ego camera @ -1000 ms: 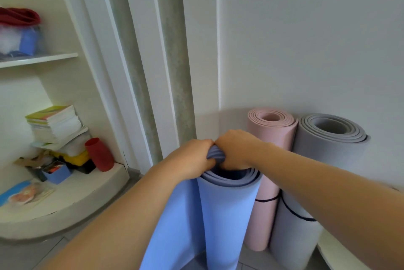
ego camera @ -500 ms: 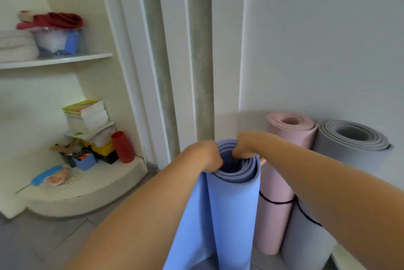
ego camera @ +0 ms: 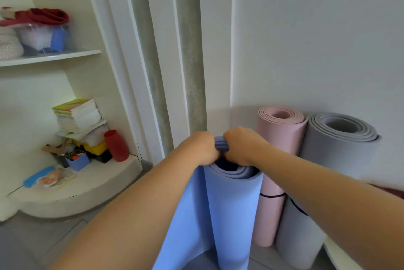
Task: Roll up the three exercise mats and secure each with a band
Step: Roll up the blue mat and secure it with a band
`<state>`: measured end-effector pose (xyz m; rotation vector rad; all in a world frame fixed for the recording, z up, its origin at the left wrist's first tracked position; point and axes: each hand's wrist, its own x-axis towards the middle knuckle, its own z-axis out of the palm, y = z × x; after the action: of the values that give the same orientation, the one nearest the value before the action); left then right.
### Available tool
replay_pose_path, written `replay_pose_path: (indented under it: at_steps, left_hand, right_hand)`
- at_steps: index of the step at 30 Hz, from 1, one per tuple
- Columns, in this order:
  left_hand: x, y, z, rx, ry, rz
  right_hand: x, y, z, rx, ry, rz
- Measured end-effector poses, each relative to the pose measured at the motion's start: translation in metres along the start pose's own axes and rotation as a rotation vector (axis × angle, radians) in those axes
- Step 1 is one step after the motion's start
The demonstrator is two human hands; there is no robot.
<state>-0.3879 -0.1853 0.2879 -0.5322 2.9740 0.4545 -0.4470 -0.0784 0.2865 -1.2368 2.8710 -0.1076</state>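
Observation:
A blue exercise mat [ego camera: 234, 210] stands upright on the floor in front of me, partly rolled, with a loose flap hanging at its left. My left hand [ego camera: 200, 148] and my right hand [ego camera: 240, 146] both grip the inner layers at its top rim, fingers curled over the edge. To the right a pink rolled mat [ego camera: 277, 160] leans on the wall with a black band [ego camera: 272, 196] around it. Beside it stands a grey rolled mat [ego camera: 330, 156] with a black band [ego camera: 298, 207], partly hidden by my right forearm.
A white wall is close behind the mats. At left, a low curved shelf [ego camera: 91, 189] carries a stack of books [ego camera: 77, 114], a red cup [ego camera: 115, 145] and small clutter. An upper shelf [ego camera: 50, 56] holds red cloth and containers. Grey floor tiles lie at lower left.
Both hands have closed in together on the top of the blue mat's roll, gripping its inner layers. The view has shifted, showing more of the shelves at left.

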Motion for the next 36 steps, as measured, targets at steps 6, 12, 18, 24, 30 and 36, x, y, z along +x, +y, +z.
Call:
replay_pose_path:
  at_steps: [6,12,18,24,30,36]
  left_hand:
    - [-0.012,0.021,-0.024,0.338,-0.335,-0.138]
    - [-0.026,0.004,-0.013,0.446,-0.181,0.1]
    - [-0.031,0.013,-0.012,0.644,0.044,0.468]
    - [-0.021,0.018,-0.002,0.153,0.04,0.206]
    - [-0.026,-0.015,-0.021,0.151,-0.231,-0.092]
    - [-0.03,-0.026,0.004,-0.137,-0.087,-0.149]
  right_hand:
    - [-0.001,-0.004,-0.002,0.19,0.009,0.196]
    - [-0.02,-0.002,-0.019,0.032,-0.147,0.2]
    - [-0.038,0.005,-0.011,0.184,-0.199,0.045]
    - [-0.041,0.02,-0.004,0.256,-0.137,0.164]
    - [-0.028,-0.003,0.005,0.389,-0.066,0.222]
    - [-0.024,-0.001,0.008,0.443,-0.047,0.298]
